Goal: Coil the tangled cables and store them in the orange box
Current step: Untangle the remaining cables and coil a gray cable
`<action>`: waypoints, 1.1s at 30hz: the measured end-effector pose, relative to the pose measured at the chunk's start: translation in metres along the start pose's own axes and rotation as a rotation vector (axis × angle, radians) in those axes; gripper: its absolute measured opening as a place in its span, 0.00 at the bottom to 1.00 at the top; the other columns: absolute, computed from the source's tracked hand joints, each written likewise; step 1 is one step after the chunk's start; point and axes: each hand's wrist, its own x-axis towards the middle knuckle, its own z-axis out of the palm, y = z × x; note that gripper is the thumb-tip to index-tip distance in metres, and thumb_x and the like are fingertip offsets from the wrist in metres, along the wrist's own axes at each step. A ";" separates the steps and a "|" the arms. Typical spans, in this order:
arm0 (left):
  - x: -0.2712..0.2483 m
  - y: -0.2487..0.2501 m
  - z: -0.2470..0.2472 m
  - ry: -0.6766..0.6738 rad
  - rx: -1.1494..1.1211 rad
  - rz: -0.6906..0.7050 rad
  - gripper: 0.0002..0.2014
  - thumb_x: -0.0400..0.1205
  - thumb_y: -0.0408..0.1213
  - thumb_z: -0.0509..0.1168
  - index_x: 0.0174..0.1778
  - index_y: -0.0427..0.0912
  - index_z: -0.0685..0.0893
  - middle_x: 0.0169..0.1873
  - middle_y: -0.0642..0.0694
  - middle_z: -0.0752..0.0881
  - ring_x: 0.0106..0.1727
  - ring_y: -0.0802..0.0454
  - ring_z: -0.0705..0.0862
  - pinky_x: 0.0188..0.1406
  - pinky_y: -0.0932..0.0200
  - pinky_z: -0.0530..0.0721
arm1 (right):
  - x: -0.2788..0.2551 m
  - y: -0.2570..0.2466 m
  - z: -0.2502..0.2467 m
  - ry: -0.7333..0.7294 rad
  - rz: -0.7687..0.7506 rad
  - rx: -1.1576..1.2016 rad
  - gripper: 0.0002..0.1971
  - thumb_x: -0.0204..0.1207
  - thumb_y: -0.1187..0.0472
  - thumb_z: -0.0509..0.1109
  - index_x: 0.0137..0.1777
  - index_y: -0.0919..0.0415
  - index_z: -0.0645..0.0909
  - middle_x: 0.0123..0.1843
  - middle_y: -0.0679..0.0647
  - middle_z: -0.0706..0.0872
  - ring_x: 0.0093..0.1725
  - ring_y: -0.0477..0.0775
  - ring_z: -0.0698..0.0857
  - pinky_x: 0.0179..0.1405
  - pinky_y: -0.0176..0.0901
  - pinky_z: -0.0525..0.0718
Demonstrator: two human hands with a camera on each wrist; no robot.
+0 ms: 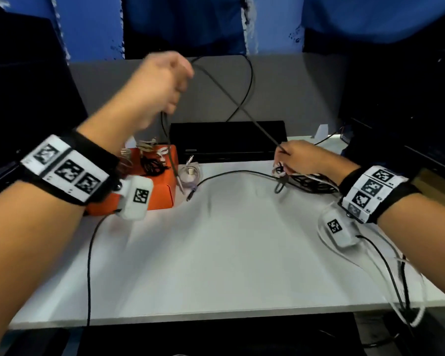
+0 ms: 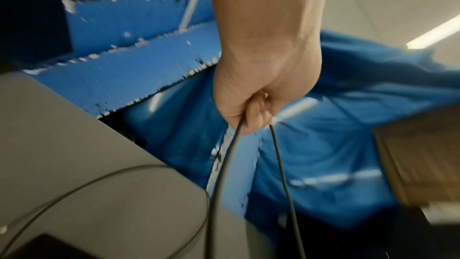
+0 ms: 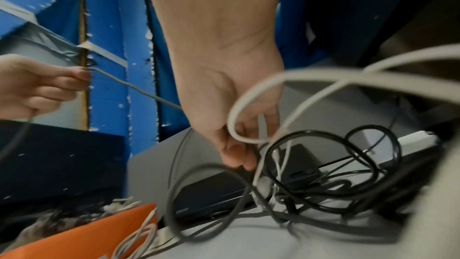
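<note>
The left hand point(image 1: 162, 86) is raised above the far side of the white table point(image 1: 216, 265), its fingers clenched around a grey cable point(image 1: 242, 109). From the fist a loop of that cable arcs up and over, and a straight run is stretched diagonally down to the right hand point(image 1: 301, 158). In the left wrist view two strands are seen hanging from the closed left hand point(image 2: 261, 90).

The right hand is held low at the right side of the table, its fingers curled on the grey cable and on strands of a tangled bundle point(image 1: 311, 183) of black and white cables that lies on the table just beneath it. In the right wrist view a white cable point(image 3: 251, 105) is looped over the fingers point(image 3: 236, 157), with black loops point(image 3: 323, 157) bunched below them.

The orange box point(image 1: 162, 191) is stood at the left rear of the table, open, with black and white cables already lying inside. Just beside its right edge a small clear coil point(image 1: 190, 173) is seen. A thin black cable point(image 1: 231, 173) is draped across the table from near the box to the bundle.

A flat black device point(image 1: 229, 140) is set behind, against the grey partition point(image 1: 293, 93). Its label is too blurred to be read. Black-and-white square marker patterns are carried on both wristbands point(image 1: 64, 170); no readable writing is shown
</note>
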 end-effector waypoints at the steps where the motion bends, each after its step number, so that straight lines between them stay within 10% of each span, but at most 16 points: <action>1: 0.002 0.005 -0.014 0.074 -0.075 0.022 0.13 0.88 0.32 0.54 0.42 0.50 0.79 0.25 0.56 0.71 0.24 0.57 0.65 0.21 0.61 0.60 | 0.001 0.005 -0.004 0.049 0.008 0.021 0.13 0.88 0.61 0.61 0.41 0.52 0.81 0.32 0.49 0.91 0.38 0.53 0.89 0.43 0.49 0.81; 9: 0.010 -0.018 -0.132 0.242 -0.418 0.257 0.15 0.85 0.38 0.62 0.31 0.54 0.76 0.24 0.57 0.70 0.24 0.61 0.63 0.24 0.66 0.66 | 0.010 0.014 -0.024 0.180 0.091 -0.211 0.10 0.86 0.47 0.68 0.49 0.53 0.80 0.59 0.53 0.87 0.66 0.63 0.79 0.68 0.59 0.73; 12: 0.006 -0.025 -0.138 0.268 -0.549 0.317 0.15 0.91 0.36 0.51 0.37 0.52 0.65 0.25 0.56 0.66 0.24 0.61 0.60 0.22 0.67 0.65 | 0.017 0.009 -0.029 0.248 0.106 -0.219 0.13 0.86 0.44 0.67 0.54 0.53 0.83 0.63 0.56 0.84 0.69 0.67 0.79 0.69 0.60 0.73; 21: -0.025 0.012 -0.037 -0.036 0.054 -0.106 0.25 0.90 0.57 0.58 0.38 0.45 0.90 0.25 0.52 0.78 0.24 0.53 0.68 0.18 0.62 0.59 | 0.016 -0.007 -0.029 0.365 -0.045 -0.045 0.10 0.86 0.53 0.72 0.57 0.58 0.89 0.54 0.55 0.78 0.55 0.57 0.79 0.53 0.48 0.76; 26: -0.020 0.002 0.048 -0.324 0.372 -0.140 0.22 0.89 0.54 0.62 0.55 0.39 0.91 0.37 0.47 0.93 0.21 0.52 0.71 0.20 0.58 0.65 | 0.005 -0.048 -0.036 0.436 -0.209 -0.046 0.09 0.82 0.51 0.77 0.54 0.56 0.90 0.56 0.54 0.80 0.57 0.61 0.83 0.57 0.60 0.86; 30: -0.007 -0.009 0.099 -0.379 0.538 -0.076 0.24 0.90 0.57 0.59 0.53 0.41 0.91 0.45 0.49 0.94 0.48 0.48 0.89 0.54 0.52 0.85 | -0.005 -0.068 -0.040 0.479 -0.285 -0.162 0.11 0.83 0.54 0.74 0.58 0.59 0.90 0.61 0.56 0.81 0.58 0.64 0.83 0.60 0.61 0.83; 33: 0.001 -0.009 0.112 -0.360 0.442 -0.041 0.17 0.90 0.49 0.62 0.42 0.45 0.89 0.42 0.45 0.93 0.38 0.55 0.85 0.42 0.58 0.79 | -0.008 -0.065 -0.044 0.507 -0.274 -0.229 0.12 0.83 0.52 0.72 0.60 0.58 0.89 0.61 0.57 0.82 0.58 0.65 0.83 0.67 0.60 0.75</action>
